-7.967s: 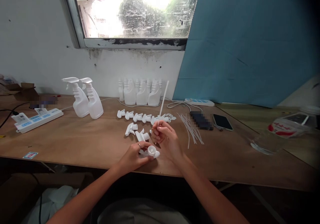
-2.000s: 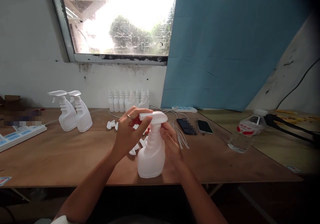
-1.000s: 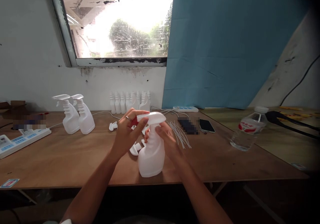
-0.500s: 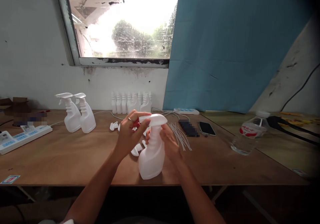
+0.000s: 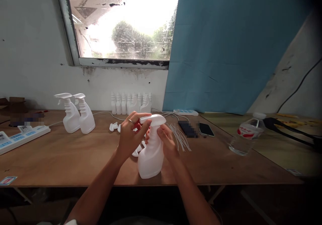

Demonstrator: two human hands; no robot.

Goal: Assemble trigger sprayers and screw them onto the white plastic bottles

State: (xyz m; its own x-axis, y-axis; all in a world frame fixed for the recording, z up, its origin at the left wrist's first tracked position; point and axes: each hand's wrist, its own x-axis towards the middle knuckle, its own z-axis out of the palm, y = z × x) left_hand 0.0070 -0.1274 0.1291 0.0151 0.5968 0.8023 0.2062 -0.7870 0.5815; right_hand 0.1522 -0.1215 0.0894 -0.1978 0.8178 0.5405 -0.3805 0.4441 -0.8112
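A white spray bottle (image 5: 151, 161) stands upright near the table's front edge, with a white spray head (image 5: 156, 119) on its top. My left hand (image 5: 130, 132) grips the spray head's left end between thumb and fingers; a ring shows on one finger. Around the bottle's neck, from the right, my right hand (image 5: 169, 141) is closed, its thumb near the collar below the head. Some of its fingers are hidden behind the neck. Loose white spray heads (image 5: 113, 126) lie behind and left of my left hand, and white tubes (image 5: 181, 138) lie to the right.
Two spray bottles with heads (image 5: 87, 119) stand at left, beside a power strip (image 5: 23, 138). Several bottles without heads (image 5: 122, 104) line the wall. Phones (image 5: 206, 129) lie right of the tubes, and a clear water bottle (image 5: 245, 139) stands farther right.
My right thumb has moved up and left, closer to the collar under the spray head. The whole view has shifted slightly. My left hand keeps its hold on the head.
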